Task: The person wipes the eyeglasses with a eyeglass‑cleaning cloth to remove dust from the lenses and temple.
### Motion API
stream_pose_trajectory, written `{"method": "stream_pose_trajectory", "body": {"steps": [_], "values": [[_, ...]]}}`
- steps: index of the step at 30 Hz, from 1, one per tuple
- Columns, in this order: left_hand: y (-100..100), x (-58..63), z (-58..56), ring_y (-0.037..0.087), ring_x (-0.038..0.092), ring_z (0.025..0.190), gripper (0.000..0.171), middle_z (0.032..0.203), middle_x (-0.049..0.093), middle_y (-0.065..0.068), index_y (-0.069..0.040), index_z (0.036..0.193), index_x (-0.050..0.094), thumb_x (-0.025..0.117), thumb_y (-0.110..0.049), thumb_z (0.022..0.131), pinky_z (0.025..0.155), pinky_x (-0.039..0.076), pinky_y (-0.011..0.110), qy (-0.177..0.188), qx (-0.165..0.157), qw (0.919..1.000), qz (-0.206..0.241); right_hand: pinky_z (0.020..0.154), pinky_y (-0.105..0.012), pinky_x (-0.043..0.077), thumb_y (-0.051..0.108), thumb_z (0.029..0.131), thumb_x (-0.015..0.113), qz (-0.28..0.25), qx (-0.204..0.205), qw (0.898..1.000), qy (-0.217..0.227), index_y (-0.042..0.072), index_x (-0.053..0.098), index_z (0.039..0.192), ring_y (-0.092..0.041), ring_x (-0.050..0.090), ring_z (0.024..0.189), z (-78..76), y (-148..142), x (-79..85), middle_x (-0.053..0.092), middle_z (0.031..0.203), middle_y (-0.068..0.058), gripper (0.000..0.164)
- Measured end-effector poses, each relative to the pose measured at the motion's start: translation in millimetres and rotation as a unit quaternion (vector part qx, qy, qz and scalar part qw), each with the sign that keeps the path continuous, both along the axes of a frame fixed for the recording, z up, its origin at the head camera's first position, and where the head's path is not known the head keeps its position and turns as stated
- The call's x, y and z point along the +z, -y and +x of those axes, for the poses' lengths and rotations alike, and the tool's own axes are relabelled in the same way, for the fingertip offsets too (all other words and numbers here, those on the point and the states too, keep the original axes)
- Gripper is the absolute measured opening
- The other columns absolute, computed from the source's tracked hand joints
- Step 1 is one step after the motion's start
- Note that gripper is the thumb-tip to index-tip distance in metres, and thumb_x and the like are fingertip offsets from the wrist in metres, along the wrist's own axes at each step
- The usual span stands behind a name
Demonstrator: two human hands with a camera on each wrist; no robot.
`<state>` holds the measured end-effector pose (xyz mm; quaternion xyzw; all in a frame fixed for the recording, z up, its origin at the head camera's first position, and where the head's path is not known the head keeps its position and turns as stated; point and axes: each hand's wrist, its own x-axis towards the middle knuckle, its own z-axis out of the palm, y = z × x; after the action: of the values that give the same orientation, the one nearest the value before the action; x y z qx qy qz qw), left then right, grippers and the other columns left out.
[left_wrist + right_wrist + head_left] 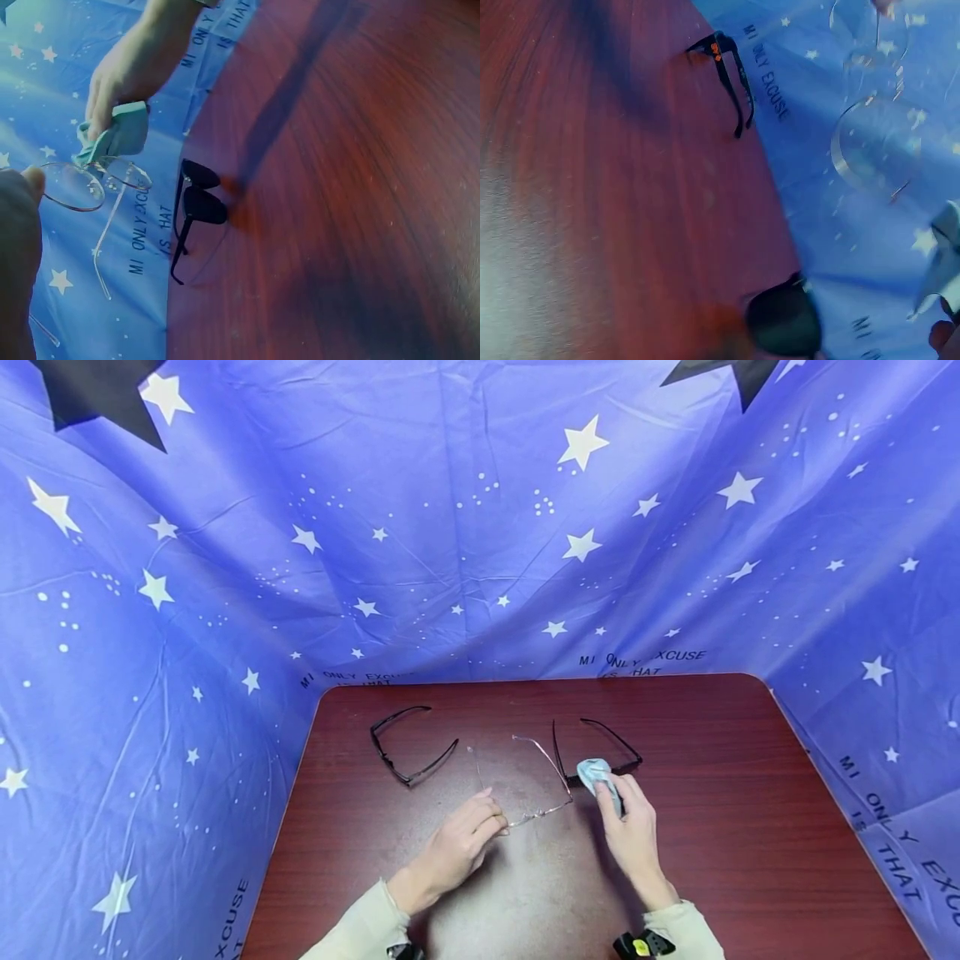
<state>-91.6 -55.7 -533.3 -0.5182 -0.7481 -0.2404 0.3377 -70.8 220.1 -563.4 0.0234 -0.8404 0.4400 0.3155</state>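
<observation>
In the head view my left hand (459,837) pinches a pair of thin wire-rimmed eyeglasses (542,814) by one side of the front, temples unfolded and pointing away. My right hand (636,831) grips a bunched pale blue-green cloth (595,772) between thumb and fingers, just right of these eyeglasses. Seen from the left wrist, the cloth (127,133) is close by the far lens of the eyeglasses (73,208); whether they touch I cannot tell. The right wrist view shows both clear lenses of the eyeglasses (840,154) and an edge of the cloth (939,266).
Black sunglasses (204,206) stand on the table (750,827) behind my right hand, temples unfolded. Black-framed glasses (386,762) with orange marks on a temple lie at the back left, also unfolded. Blue star-printed fabric (465,568) hangs around the table's back and sides.
</observation>
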Motion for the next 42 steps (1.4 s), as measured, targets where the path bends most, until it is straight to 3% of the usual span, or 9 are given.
{"method": "stream_pose_trajectory", "body": {"steps": [5,9,13,17,20,23,30,36,42], "values": [[-1.7,-1.9,7.0,0.018,0.066,0.095,0.005,0.097,0.067,0.003,-0.004,0.095,0.069,0.067,-0.009,0.097,0.110,0.050,0.036,0.116,0.024,0.9880,0.100,0.072,-0.016,0.039,0.000,0.098,0.065,-0.045,-0.038,0.997,0.056,-0.001,0.072,0.108,0.002,0.049,0.082,2.1,-4.2,-18.1,0.067,0.093,-0.010,0.013],[-5.9,-4.7,11.9,0.022,0.067,0.095,0.003,0.096,0.068,0.005,-0.007,0.094,0.069,0.069,-0.008,0.096,0.106,0.051,0.028,0.225,0.047,0.9527,0.199,0.073,-0.015,0.040,0.002,0.098,0.065,-0.052,-0.015,0.995,0.087,0.001,0.072,0.108,0.001,0.051,0.082,5.4,3.7,-27.5,0.068,0.094,-0.007,0.012],[-11.2,-7.0,17.6,0.025,0.069,0.095,0.011,0.095,0.069,0.015,-0.004,0.091,0.069,0.072,0.006,0.090,0.097,0.055,0.022,0.356,0.051,0.8891,0.283,0.064,-0.016,0.040,0.000,0.096,0.067,-0.068,0.028,0.992,0.098,0.003,0.072,0.105,-0.002,0.049,0.073,8.2,20.2,-32.2,0.064,0.086,-0.002,0.011],[-18.0,-7.9,23.6,0.027,0.068,0.097,0.009,0.097,0.066,0.021,0.005,0.091,0.067,0.068,0.013,0.089,0.092,0.058,0.025,0.476,0.050,0.8036,0.353,0.056,-0.015,0.043,-0.003,0.095,0.068,-0.105,0.059,0.987,0.109,0.003,0.071,0.101,0.002,0.051,0.064,11.0,43.1,-32.1,0.062,0.077,0.001,0.009],[-24.2,-7.9,27.0,0.021,0.066,0.101,0.004,0.097,0.067,0.019,0.005,0.092,0.068,0.068,0.008,0.092,0.095,0.056,0.024,0.523,0.072,0.7604,0.379,0.056,-0.013,0.045,-0.006,0.093,0.068,-0.140,0.068,0.981,0.114,-0.001,0.071,0.104,0.003,0.054,0.064,13.2,61.6,-27.5,0.066,0.077,-0.003,0.012],[-30.6,-8.0,30.6,0.009,0.062,0.095,0.003,0.094,0.068,0.012,0.005,0.093,0.067,0.066,0.007,0.093,0.087,0.051,0.019,0.552,0.084,0.7296,0.395,0.057,-0.012,0.045,-0.012,0.091,0.067,-0.176,0.067,0.976,0.111,-0.009,0.069,0.110,0.003,0.055,0.066,15.6,78.8,-18.3,0.069,0.081,-0.011,0.020],[-39.9,-6.6,36.1,0.001,0.063,0.090,0.010,0.095,0.068,-0.006,0.014,0.099,0.058,0.058,0.004,0.100,0.081,0.053,0.014,0.623,-0.001,0.6282,0.466,0.052,-0.021,0.044,-0.018,0.086,0.068,-0.189,0.070,0.978,0.057,-0.012,0.067,0.112,-0.007,0.052,0.066,21.8,100.5,-6.4,0.061,0.079,-0.010,0.027],[-39.4,-6.0,37.5,0.003,0.067,0.098,0.014,0.100,0.072,-0.004,-0.010,0.098,0.061,0.056,0.002,0.102,0.090,0.055,0.017,0.624,-0.050,0.5999,0.498,0.051,-0.022,0.035,-0.015,0.082,0.073,-0.105,0.061,0.993,0.001,0.000,0.072,0.113,-0.011,0.044,0.062,20.9,91.9,-29.2,0.053,0.077,-0.002,0.035],[-38.9,-8.9,39.4,0.005,0.068,0.100,0.008,0.100,0.071,-0.001,-0.003,0.098,0.060,0.056,0.003,0.102,0.093,0.055,0.018,0.619,-0.047,0.6002,0.504,0.052,-0.016,0.030,-0.006,0.084,0.075,-0.059,0.012,0.997,0.041,0.007,0.075,0.110,-0.003,0.038,0.061,20.6,82.0,-40.4,0.047,0.072,0.002,0.029]]}}
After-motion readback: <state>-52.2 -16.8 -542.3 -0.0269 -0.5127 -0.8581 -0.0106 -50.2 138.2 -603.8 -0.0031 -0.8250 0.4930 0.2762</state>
